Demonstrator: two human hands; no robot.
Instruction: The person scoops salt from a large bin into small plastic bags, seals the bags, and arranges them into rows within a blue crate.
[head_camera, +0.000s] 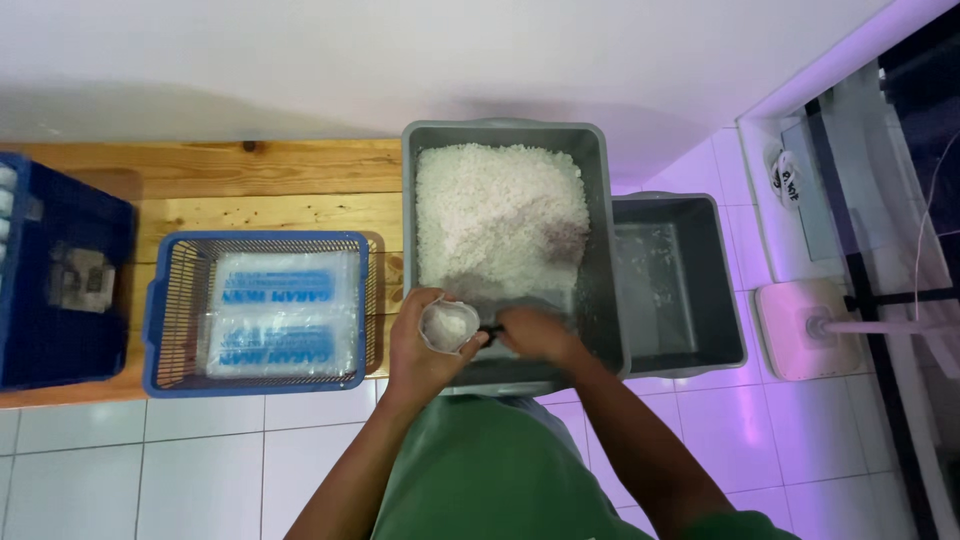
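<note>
A grey plastic tub (596, 200) holds a heap of coarse white grains (495, 215). My left hand (418, 350) grips a small clear plastic bag (448, 325) by its open mouth at the tub's near edge; some white grains lie inside it. My right hand (535, 335) is just right of the bag, inside the tub, closed around a dark handle that is mostly hidden. The tool's shape cannot be made out.
A blue wire basket (170, 300) with flat printed clear packets (280, 315) sits left on a wooden bench (250, 175). A dark blue crate (55, 290) is at far left. A second grey tub (725, 290) stands right, on white tiles. A white fan base (800, 330) is farther right.
</note>
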